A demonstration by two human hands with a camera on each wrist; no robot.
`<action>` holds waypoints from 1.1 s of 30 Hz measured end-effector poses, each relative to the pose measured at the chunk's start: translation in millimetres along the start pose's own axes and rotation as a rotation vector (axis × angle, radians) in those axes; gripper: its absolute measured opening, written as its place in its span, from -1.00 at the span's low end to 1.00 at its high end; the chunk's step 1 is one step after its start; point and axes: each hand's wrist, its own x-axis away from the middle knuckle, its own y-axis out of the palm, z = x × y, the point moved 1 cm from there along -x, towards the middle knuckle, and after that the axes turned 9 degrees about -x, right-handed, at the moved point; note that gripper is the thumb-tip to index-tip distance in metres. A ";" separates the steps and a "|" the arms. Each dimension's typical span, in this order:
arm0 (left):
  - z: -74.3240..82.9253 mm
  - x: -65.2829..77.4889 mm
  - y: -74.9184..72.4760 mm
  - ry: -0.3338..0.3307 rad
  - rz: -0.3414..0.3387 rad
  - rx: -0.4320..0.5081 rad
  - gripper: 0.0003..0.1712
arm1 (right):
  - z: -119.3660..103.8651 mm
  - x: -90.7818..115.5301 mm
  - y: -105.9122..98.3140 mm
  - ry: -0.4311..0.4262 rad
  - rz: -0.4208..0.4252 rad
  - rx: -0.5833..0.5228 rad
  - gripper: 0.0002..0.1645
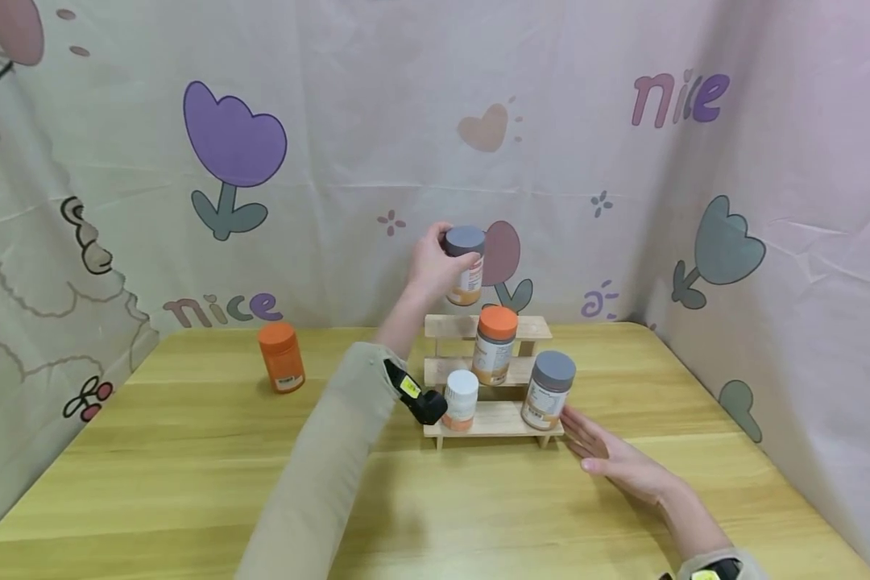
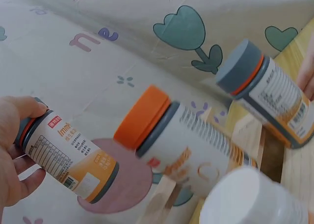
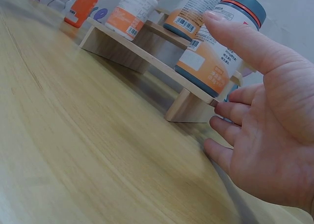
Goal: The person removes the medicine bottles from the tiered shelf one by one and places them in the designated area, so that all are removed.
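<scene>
My left hand [image 1: 435, 262] grips a grey-capped supplement bottle [image 1: 467, 270] near its cap, held above the top step of a small wooden stepped rack [image 1: 496, 419]. In the left wrist view this bottle [image 2: 73, 158] is tilted in the fingers. An orange-capped bottle [image 1: 495, 354] stands on the middle step. On the bottom step are a white bottle [image 1: 461, 400] at the left and another grey-capped bottle [image 1: 547, 392] at the right. My right hand [image 1: 619, 463], fingers extended, has its fingertips right at the rack's lower right end, as the right wrist view shows beside the rack's leg [image 3: 189, 106].
An orange bottle [image 1: 281, 358] stands apart on the wooden table [image 1: 152, 475], left of the rack. Behind and along the sides hangs a printed cloth [image 1: 348, 121] with flowers and lettering.
</scene>
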 end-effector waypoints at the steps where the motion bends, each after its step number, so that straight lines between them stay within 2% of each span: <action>1: -2.8 0.4 -2.5 -0.001 0.005 0.008 -0.41 | -0.4 -0.1 0.1 -0.001 -0.002 -0.002 -0.06; 10: -31.6 7.2 -28.0 0.008 0.054 0.029 -0.40 | -1.5 -0.2 0.3 -0.021 -0.015 -0.010 -0.06; 16: -49.4 12.9 -45.9 -0.021 0.058 -0.008 -0.35 | -0.4 0.8 -1.1 -0.014 -0.012 -0.020 -0.06; 24: -70.9 28.5 -67.7 -0.060 0.071 -0.060 -0.35 | 0.6 0.1 -1.8 -0.021 -0.027 -0.032 -0.09; 33: -95.3 47.3 -83.2 -0.106 0.071 -0.105 -0.36 | 0.8 0.4 -2.0 -0.036 -0.032 -0.038 -0.08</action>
